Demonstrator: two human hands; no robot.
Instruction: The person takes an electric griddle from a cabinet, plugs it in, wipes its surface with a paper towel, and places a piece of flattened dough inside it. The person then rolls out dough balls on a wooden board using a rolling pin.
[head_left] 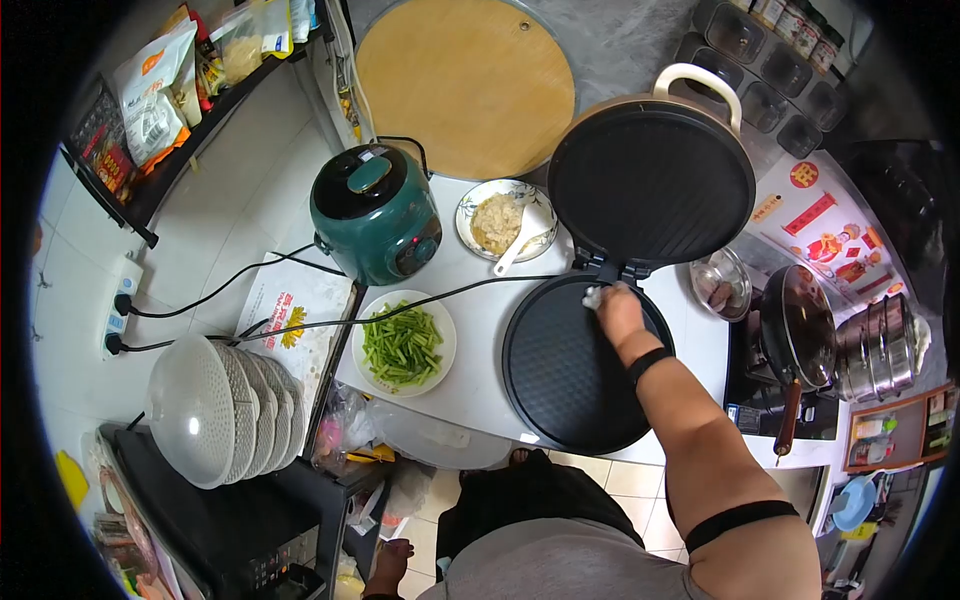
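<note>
My right hand (621,312) reaches over the lower plate of an opened electric griddle (585,370), near its hinge. Pinched in its fingers is a small wad of white tissue (592,298), which touches the dark plate's upper part. The griddle's lid (650,185) stands swung back, with its ribbed black inside showing. Low by my body, away from the counter, my left hand (394,555) hangs with its fingers curled in and nothing visible in them.
Left of the griddle are a plate of chopped green stalks (402,345) and a green cooker (372,215). A bowl of pale paste (498,222) holds a white spoon. A power cord (440,298) crosses the counter. Right, a lidded pan (800,330) sits on the stove.
</note>
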